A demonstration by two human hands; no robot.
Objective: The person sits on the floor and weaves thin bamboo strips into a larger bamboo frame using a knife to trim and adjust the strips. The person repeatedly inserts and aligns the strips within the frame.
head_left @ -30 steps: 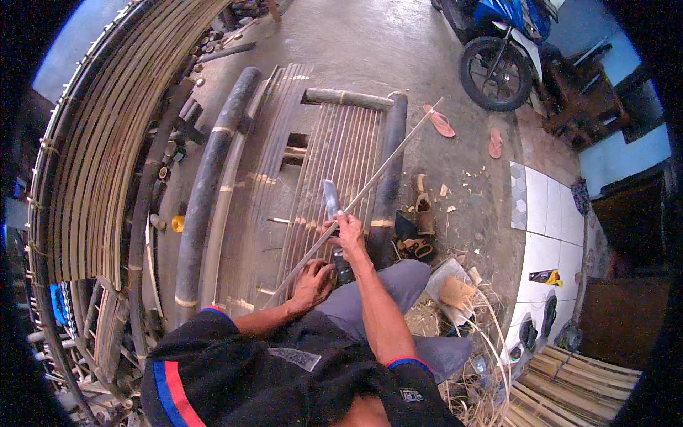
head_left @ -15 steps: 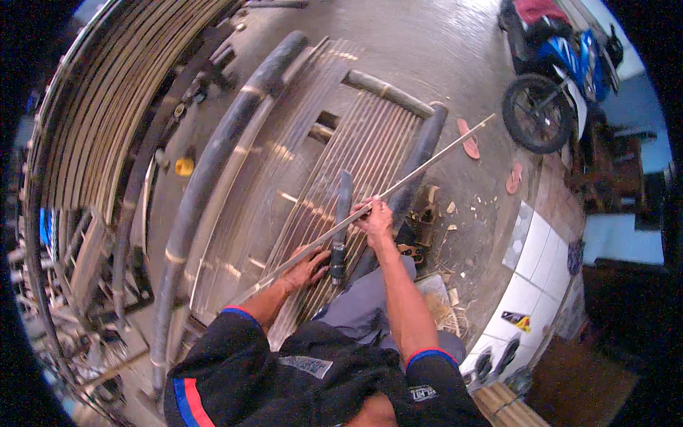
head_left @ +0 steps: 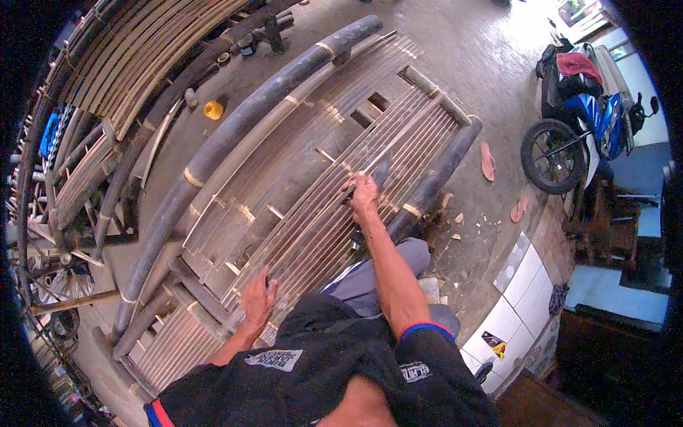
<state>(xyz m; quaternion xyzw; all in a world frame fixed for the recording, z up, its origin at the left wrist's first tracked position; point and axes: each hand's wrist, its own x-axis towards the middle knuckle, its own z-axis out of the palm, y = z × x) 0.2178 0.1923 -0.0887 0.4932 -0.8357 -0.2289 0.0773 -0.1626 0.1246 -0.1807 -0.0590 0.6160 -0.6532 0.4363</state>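
A long bamboo bench frame (head_left: 455,153) with dark, thick poles and narrow lengthwise slats lies before me. My right hand (head_left: 363,198) is closed around a thin bamboo strip (head_left: 409,129) that runs in line with the slats toward the far end. Just beyond that hand, the broad blade of a machete (head_left: 381,171) shows on the slats, partly covered by the strip and my arm. Nearer to me, at the left edge of the slats, my left hand (head_left: 259,300) has its fingers stretched out and grips nothing. Whether its fingertips touch the slats I cannot tell.
To the left stands another slatted bamboo piece (head_left: 135,64), with a yellow round object (head_left: 213,109) on the floor beside it. Pink sandals (head_left: 487,161) and wood chips (head_left: 459,218) lie to the right. Farther right are a blue motorcycle (head_left: 590,117) and white tiles (head_left: 523,285).
The strip has swung from slanting over the right pole to lying along the slats. My left hand has let go of it and moved left. The whole view has shifted.
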